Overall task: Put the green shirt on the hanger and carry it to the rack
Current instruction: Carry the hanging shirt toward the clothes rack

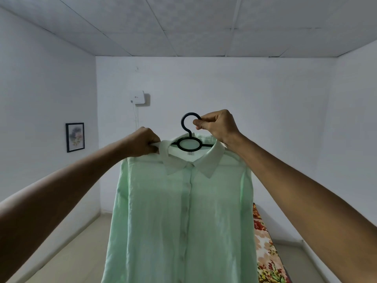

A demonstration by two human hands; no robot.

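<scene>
- Setting: a white-walled room with a panelled ceiling and a pale floor.
- Right hand: raised, thumb and fingers pinched closed on the tip of the hook of the black hanger.
- Left hand: closed on the left end of the white collar, at the shoulder of the green shirt.
- Green shirt: buttoned, hanging straight down between the two forearms, held in the air at the centre of the view; the hanger's oval neck shows inside the collar, its arms hidden under the fabric.
- Behind, left: a white wall box and a framed picture.
- Lower right: a floral bedcover, partly hidden by the shirt.
</scene>
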